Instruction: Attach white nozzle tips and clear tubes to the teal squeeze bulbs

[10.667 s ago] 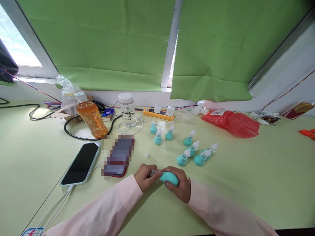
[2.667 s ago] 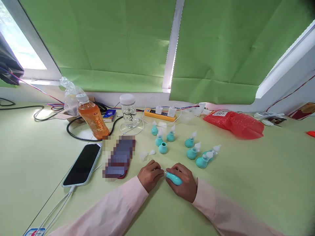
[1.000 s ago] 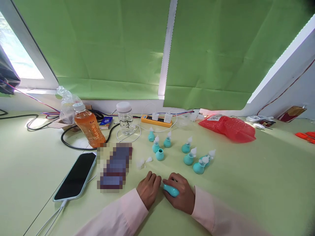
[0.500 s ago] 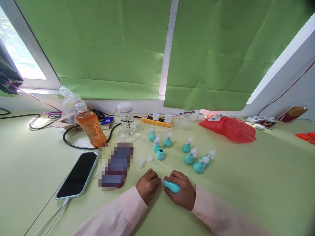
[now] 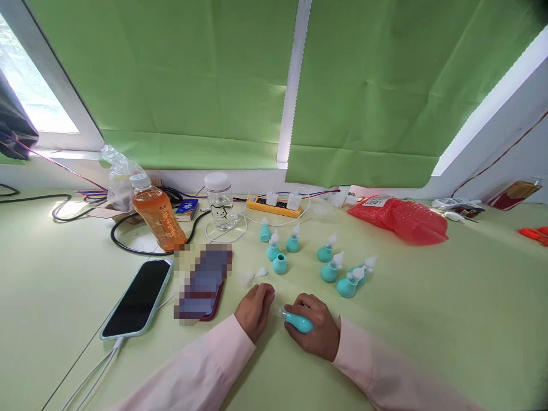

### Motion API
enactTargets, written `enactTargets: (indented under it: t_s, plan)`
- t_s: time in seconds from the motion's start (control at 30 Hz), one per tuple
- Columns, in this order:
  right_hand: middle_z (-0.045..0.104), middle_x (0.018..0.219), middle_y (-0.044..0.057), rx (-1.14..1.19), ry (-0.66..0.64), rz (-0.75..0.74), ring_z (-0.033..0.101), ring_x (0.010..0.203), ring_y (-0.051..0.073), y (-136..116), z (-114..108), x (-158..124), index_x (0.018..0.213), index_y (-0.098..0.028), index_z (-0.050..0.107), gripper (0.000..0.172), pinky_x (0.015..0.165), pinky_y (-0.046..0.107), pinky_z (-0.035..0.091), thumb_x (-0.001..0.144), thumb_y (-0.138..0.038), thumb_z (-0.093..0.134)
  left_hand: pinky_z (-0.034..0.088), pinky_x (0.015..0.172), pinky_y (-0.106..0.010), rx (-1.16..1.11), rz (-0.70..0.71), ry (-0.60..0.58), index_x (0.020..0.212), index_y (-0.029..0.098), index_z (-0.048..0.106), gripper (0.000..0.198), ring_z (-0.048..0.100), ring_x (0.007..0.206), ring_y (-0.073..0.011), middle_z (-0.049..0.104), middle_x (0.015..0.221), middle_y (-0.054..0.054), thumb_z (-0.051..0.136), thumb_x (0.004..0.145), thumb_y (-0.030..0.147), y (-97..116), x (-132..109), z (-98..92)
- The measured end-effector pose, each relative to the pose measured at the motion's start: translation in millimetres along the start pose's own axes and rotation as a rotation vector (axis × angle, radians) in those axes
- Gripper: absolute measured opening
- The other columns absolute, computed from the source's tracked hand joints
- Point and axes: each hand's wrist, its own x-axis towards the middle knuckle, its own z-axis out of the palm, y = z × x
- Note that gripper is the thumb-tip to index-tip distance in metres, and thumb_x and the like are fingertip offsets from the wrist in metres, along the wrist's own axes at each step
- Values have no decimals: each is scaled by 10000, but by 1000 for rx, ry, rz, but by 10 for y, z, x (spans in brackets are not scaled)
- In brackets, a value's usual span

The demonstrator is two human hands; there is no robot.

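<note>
My right hand point(image 5: 314, 325) is wrapped around a teal squeeze bulb point(image 5: 299, 323) lying on its side, a clear neck piece point(image 5: 279, 311) at its left end. Just left of that neck, my left hand point(image 5: 256, 308) is closed in a pinch, apart from the bulb; whatever its fingertips hold is too small to make out. Beyond my hands stand several teal bulbs with pointed whitish tips, among them one bulb point(image 5: 329, 272) on the right. An uncapped teal bulb point(image 5: 279, 264) shows its round opening. Loose clear plastic pieces point(image 5: 246, 278) and a whitish tip point(image 5: 261, 272) lie beyond my left hand.
Left of my hands lie a partly blurred red-edged phone point(image 5: 209, 285) and a charging phone point(image 5: 139, 299). Behind stand an orange drink bottle point(image 5: 157, 216), a clear jar point(image 5: 220, 205) and a yellow power strip point(image 5: 274, 208). A red plastic package point(image 5: 398, 220) lies at the back right.
My left hand has moved slightly up and away from the bulb's neck, leaving the clear piece more exposed. My right hand still grips the bulb in nearly the same place.
</note>
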Motion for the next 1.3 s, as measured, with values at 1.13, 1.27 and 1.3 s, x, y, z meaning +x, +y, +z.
enactTargets:
  t_s: [1.13, 1.27, 1.3]
  plan:
    - [597, 613, 2, 795, -270, 360, 537, 547, 128, -77, -134, 77, 625, -163, 605, 215, 489, 236, 431, 473, -271, 712, 161, 379, -195, -507, -51, -533, 486, 135, 387, 480, 219, 386, -44, 238, 409, 65, 272, 774, 501, 106, -49, -30]
    - [585, 559, -7, 957, -389, 459, 524, 503, 124, -36, -158, 97, 595, -157, 626, 194, 434, 229, 417, 441, -218, 725, 166, 365, -187, -684, -108, -565, 484, 141, 349, 488, 230, 377, -39, 270, 403, 60, 293, 744, 550, 148, -62, -39]
    - [579, 534, -10, 1000, -416, 486, 522, 479, 121, -20, -159, 96, 589, -152, 627, 193, 413, 227, 412, 437, -216, 727, 168, 358, -185, -736, -129, -574, 487, 143, 347, 493, 229, 369, -38, 273, 399, 59, 286, 740, 562, 155, -66, -44]
